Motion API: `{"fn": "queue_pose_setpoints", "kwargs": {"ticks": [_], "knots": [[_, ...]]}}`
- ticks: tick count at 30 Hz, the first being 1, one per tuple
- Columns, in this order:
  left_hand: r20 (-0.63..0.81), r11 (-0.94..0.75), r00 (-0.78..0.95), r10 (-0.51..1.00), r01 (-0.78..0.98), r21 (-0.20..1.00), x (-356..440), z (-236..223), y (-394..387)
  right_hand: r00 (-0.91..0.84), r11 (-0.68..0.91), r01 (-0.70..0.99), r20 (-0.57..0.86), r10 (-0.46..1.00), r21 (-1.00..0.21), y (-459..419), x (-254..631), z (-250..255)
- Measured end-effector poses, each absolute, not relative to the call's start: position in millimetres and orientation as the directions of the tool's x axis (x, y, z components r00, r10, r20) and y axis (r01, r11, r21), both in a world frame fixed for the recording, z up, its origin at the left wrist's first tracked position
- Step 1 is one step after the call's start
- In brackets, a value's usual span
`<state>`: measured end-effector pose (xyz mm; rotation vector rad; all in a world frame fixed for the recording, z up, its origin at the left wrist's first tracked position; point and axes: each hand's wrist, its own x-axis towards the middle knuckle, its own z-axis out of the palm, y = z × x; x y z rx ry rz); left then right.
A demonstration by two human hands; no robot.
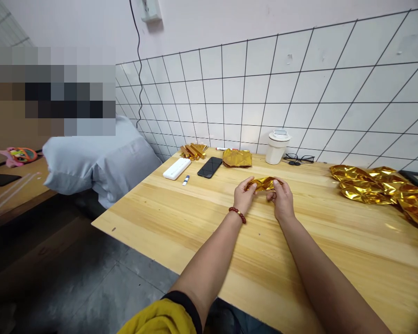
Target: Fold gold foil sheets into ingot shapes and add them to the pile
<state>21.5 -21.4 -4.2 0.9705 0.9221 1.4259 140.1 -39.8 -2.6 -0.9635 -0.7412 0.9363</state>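
Both my hands hold one shiny piece of gold foil paper just above the wooden table. My left hand pinches its left end between thumb and fingers; a red bead bracelet circles that wrist. At the other end, my right hand grips the foil with thumb and fingers closed. The foil looks folded and puffed in the middle. Behind my hands lies a flat stack of gold foil sheets. Several folded gold foil pieces are heaped at the right.
Left of the stack are a black phone, a white power bank, a small glue stick and gold strips. A white lidded cup and glasses stand by the tiled wall. A person in a light shirt sits at left.
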Motion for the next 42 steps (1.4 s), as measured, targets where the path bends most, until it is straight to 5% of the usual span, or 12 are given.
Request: {"fn": "queue_pose_setpoints", "kwargs": {"ticks": [14,24,30,39,42], "knots": [[0.09,-0.093,-0.026,0.996,-0.384,0.918,17.9,3.0,-26.5,0.347,0.225,-0.044,0.197,0.917,-0.973,-39.9,139.1,-11.3],[-0.022,0.019,-0.001,1.0,-0.407,0.913,22.3,1.5,-24.1,0.378,0.236,-0.199,0.148,0.914,-0.951,-37.2,137.8,-11.1],[0.037,-0.027,0.024,0.999,-0.346,0.938,23.9,-0.1,-26.7,0.385,0.237,-0.272,0.12,0.915,-0.933,-39.7,138.6,-5.1],[-0.021,-0.041,-0.186,0.982,-0.321,0.946,23.7,-9.3,-17.4,0.321,0.274,-0.088,0.233,0.918,-0.958,-46.2,134.7,-6.9],[0.0,-0.044,-0.136,0.991,-0.322,0.946,25.2,-10.0,-17.6,0.328,0.277,-0.121,0.225,0.918,-0.953,-44.8,135.1,-7.3]]}}
